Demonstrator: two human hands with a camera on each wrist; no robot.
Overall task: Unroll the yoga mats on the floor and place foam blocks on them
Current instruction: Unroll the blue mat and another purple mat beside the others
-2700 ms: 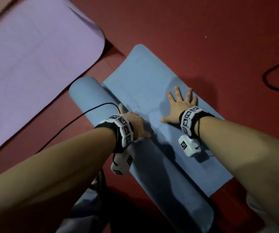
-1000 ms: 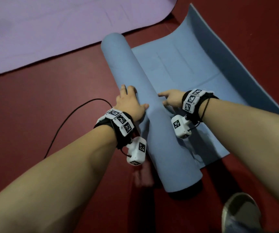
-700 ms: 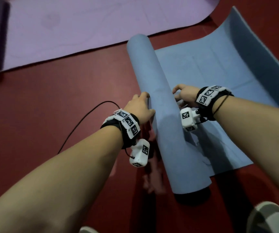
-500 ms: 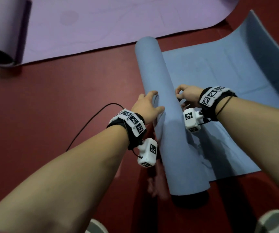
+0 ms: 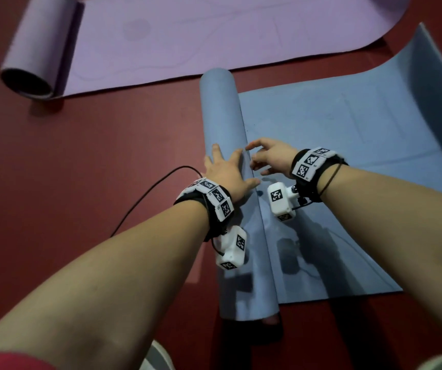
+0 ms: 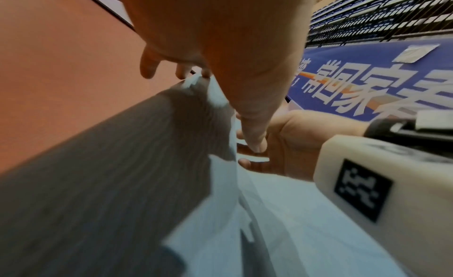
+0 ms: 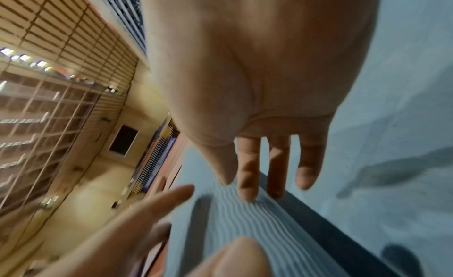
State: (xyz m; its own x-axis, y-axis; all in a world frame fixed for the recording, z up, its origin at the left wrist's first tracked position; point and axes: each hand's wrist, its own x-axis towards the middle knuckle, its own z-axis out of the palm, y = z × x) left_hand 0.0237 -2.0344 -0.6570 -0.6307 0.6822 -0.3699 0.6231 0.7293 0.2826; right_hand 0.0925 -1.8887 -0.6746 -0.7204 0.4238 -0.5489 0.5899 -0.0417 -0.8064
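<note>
A: What is nearest to the person?

B: The two forearms, each with a wrist band that has black-and-white markers. The left hand (image 5: 226, 173) lies flat on the rolled part of the blue mat (image 5: 230, 161), fingers straight, not gripping.

A: And the right hand (image 5: 273, 160)?

B: It is just beside the left one, on the other side of the roll. Its fingers (image 7: 247, 176) are relaxed and a little bent, with the tips touching the ribbed surface of the roll. It holds nothing.

A: Where is the blue mat exactly?

B: On the red floor (image 5: 81, 182). The roll runs away from the person, and the unrolled part lies flat to the right of it. The far right edge curls upward.

A: Anything more on the floor?

B: A thin black cable (image 5: 145, 198) is left of the roll. Farther away lies a purple mat (image 5: 214, 36), mostly unrolled, with its rolled end at the far left.
</note>
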